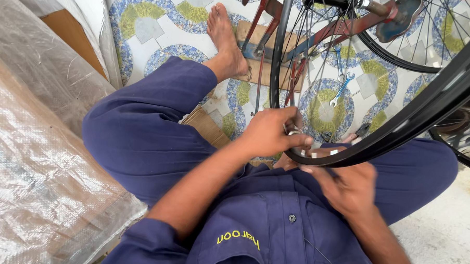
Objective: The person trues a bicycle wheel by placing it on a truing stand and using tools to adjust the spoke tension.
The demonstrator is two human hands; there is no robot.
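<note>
A person in blue overalls is sitting cross-legged on a patterned tile floor (160, 30), working on a black bicycle wheel rim (402, 122) resting across the lap. The left hand (271, 133) is curling its fingers around the rim's lower edge, pinching something small and metallic there. The right hand (347, 185) is gripping the rim from beneath, slightly blurred. A blue spanner (341, 89) is lying on the floor beyond.

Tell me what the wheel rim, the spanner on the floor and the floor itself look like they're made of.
Rim: probably metal with glossy black paint; it catches long highlights. Spanner: likely steel with a blue tint and a bright sheen. Floor: seems hard patterned tile, white with blue and green speckled rings and visible joints.
</note>
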